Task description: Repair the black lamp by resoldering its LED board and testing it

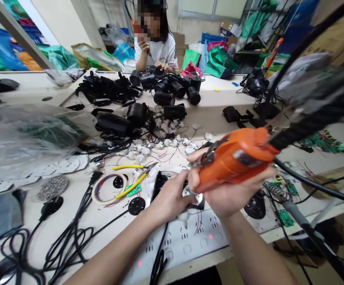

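Orange electric screwdriver [234,158] sits gripped in my right hand [231,194], at 3 o'clock from the small round part [194,196] that my left hand [170,198] pinches. I should keep the bit vertical.

The orange power screwdriver [234,158] lies tilted in the right hand [231,194], its tip pointing down-left, a black cable running off its rear. The left hand [170,200] pinches a small round silver part [194,196] just beneath that tip, above the counter [79,221].
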{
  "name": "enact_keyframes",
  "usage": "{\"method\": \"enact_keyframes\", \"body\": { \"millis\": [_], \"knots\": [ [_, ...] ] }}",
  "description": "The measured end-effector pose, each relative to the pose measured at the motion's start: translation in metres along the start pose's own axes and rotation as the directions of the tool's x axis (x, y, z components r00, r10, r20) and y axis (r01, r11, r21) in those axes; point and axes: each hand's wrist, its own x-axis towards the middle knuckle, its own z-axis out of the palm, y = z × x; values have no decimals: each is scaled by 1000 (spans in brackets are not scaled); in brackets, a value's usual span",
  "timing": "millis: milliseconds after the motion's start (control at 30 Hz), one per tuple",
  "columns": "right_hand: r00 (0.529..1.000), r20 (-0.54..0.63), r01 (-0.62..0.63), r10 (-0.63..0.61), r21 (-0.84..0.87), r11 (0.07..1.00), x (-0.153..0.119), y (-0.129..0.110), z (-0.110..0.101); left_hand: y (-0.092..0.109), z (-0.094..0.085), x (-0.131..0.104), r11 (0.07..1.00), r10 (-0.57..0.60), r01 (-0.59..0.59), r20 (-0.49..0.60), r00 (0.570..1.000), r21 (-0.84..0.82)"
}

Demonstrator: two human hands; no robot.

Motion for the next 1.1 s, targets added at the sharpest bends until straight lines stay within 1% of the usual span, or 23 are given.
{"method": "enact_keyframes", "body": {
  "millis": [100, 167, 433, 567, 733, 867, 1100],
  "knots": [
    [997, 50, 52, -53, 15, 999, 6, 13, 8, -3, 2, 0, 1000, -18, 18, 9, 1000, 2],
    [996, 70, 58, -58, 5, 998, 7, 18, 9, -3, 2, 0, 1000, -14, 14, 15, 1000, -7],
    [993, 109, 52, -55, 28, 998, 5, 30, 2, 2, -1, 1, 997, 46, -47, -7, 999, -69],
    [991, 102, 86, -91, 52, 995, 4, 35, 0, 1, -1, 1, 998, 37, -37, -1, 999, -54],
    [990, 89, 103, -107, 46, 994, 3, 35, 0, -1, 1, 1, 996, 51, -51, -7, 999, -77],
    [992, 100, 68, -71, 31, 997, 6, 35, 2, -2, 2, 1, 995, 52, -51, 8, 999, -87],
    [1000, 15, 3, -4, 40, 999, 17, 37, 5, -2, 2, 2, 999, 33, -33, 30, 999, 9]
  ]
}}
